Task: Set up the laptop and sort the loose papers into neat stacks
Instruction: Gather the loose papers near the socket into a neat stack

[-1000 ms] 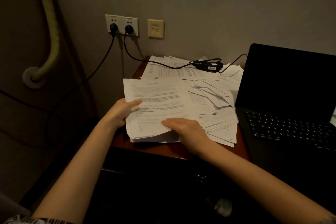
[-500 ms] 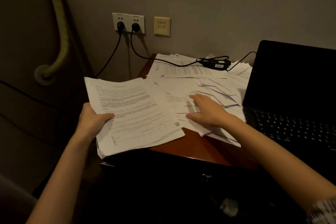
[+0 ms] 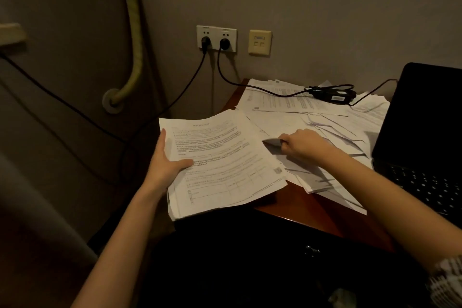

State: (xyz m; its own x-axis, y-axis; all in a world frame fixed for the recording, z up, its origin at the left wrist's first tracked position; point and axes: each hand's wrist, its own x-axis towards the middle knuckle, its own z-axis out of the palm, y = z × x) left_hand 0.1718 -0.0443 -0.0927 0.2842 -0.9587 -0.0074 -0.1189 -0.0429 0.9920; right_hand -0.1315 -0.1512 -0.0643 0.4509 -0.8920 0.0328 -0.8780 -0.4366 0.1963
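The left hand (image 3: pixel 167 165) grips a stack (image 3: pixel 222 162) of printed sheets by its left edge, thumb curled over the top page, fingers running up along the side and underneath. The stack hangs partly off the left corner of the desk (image 3: pixel 307 210), its near edge out over the dark space in front, its right side lying over the wood and the other papers.

The right hand (image 3: pixel 303 146) is down among the loose papers (image 3: pixel 337 127) spread over the desk, fingers curled and pinching the edge of a sheet (image 3: pixel 272 143) that is lifted slightly, just beside the stack's right edge. How many sheets it has pinched I cannot tell (the light is dim and the pages overlap).

The loose papers cover most of the desk's back and middle, fanned at odd angles, some sticking out toward the front edge. A black adapter (image 3: pixel 332 95) lies on top of them near the wall, its cord running to the right toward the laptop (image 3: pixel 420 132), which stands open at the right end of the desk, screen dark, keyboard (image 3: pixel 430 185) facing the person. Papers touch or slip under its left side.

On the wall behind, two black plugs sit in a white socket (image 3: pixel 216 38), with a beige plate (image 3: pixel 260 42) just to its right. One cable (image 3: pixel 240 82) drops from the socket onto the desk and reaches the adapter; the other trails off left. A pale padded pipe (image 3: pixel 132 32) curves down the wall at the left.
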